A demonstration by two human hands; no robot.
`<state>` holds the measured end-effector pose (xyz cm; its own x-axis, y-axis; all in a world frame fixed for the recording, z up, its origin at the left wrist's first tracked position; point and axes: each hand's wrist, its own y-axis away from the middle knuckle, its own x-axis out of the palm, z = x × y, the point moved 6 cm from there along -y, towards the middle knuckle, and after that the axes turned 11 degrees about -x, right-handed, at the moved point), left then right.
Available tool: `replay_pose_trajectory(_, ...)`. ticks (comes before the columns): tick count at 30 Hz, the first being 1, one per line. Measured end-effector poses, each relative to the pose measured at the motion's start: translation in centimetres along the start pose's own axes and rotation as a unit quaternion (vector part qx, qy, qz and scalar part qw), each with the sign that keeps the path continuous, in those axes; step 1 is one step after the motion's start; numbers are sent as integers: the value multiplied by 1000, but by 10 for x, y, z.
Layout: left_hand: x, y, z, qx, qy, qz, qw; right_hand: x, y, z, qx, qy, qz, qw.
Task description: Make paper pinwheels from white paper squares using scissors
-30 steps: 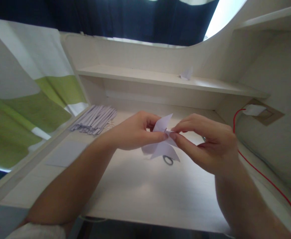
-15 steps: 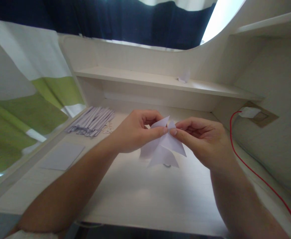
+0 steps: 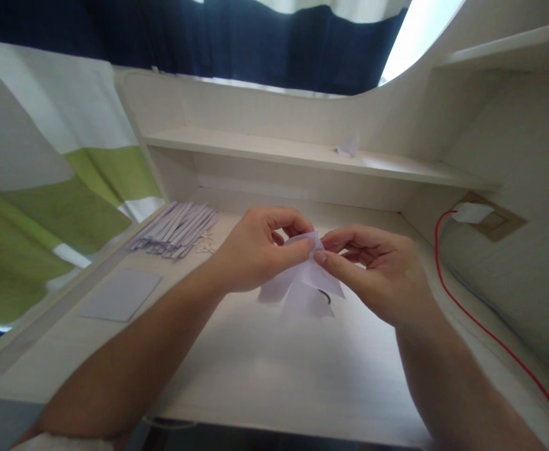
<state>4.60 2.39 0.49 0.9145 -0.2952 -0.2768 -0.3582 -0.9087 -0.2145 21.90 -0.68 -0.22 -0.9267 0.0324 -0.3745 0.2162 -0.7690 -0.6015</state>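
Observation:
Above the middle of the desk, a white paper pinwheel-like shape with several pointed flaps hangs between my hands. My left hand is closed on its upper left part, thumb in front and fingers behind. My right hand pinches the paper near its centre, with the thumb tip beside the left thumb. The flaps fan out below the thumbs and are a little blurred. Behind the lower right flap, a dark curved object shows in part; its kind is hidden.
Rolled paper sticks lie in a pile at the desk's left, beside small pale sticks. Nearer is a stack of square paper. A folded paper piece sits on the shelf. A red cable runs along the right wall.
The paper's top points have come together under my fingertips, and its flaps have swung slightly left and down. More of the dark curved object shows.

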Motion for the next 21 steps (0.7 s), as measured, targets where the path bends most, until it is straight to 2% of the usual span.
replay_pose_trajectory(6,1,3,-4,20,-89,-11,996,0,-1,6,-46,65,-18,997)
replay_pose_trajectory(14,1,3,-3,31,-95,-20,995,4,-1,10,-76,81,-14,994)
replay_pose_trajectory(17,1,3,-5,42,-100,-24,994,3,-1,7,-60,62,-7,996)
replay_pose_trajectory(21,-1,3,-6,40,-90,-23,995,-3,-4,0,-30,-36,-14,999)
